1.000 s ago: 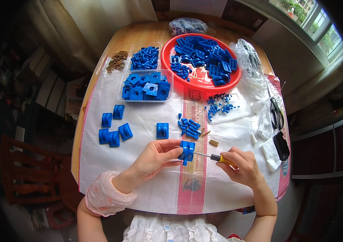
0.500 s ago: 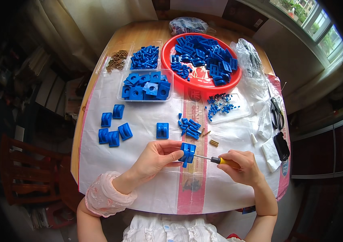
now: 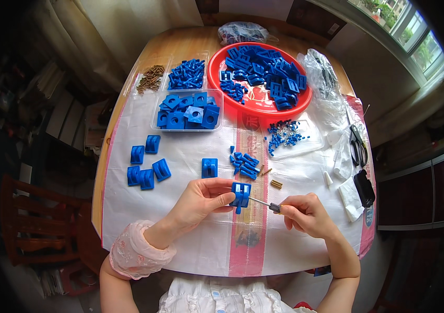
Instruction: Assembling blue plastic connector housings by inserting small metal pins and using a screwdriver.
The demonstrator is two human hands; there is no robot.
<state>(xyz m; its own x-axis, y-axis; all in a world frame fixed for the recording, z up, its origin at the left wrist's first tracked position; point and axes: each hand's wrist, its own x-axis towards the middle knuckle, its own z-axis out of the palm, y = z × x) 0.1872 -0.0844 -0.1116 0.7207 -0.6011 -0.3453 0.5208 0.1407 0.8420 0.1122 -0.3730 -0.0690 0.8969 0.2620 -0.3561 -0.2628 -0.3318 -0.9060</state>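
While the left hand [image 3: 199, 203] is pinching a blue plastic piece [image 3: 241, 194], the right hand [image 3: 308, 215] is gripping a screwdriver [image 3: 273, 207].
Just below the frame's centre, the piece is meeting the screwdriver's shaft at its right side; the left forearm [image 3: 160, 235] is slanting up from lower left, the right forearm [image 3: 343, 253] from lower right.

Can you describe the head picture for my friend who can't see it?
A person's left hand holds a blue part while the right hand holds a screwdriver to its side. Beyond them, a red basin and a clear box hold more blue pieces.
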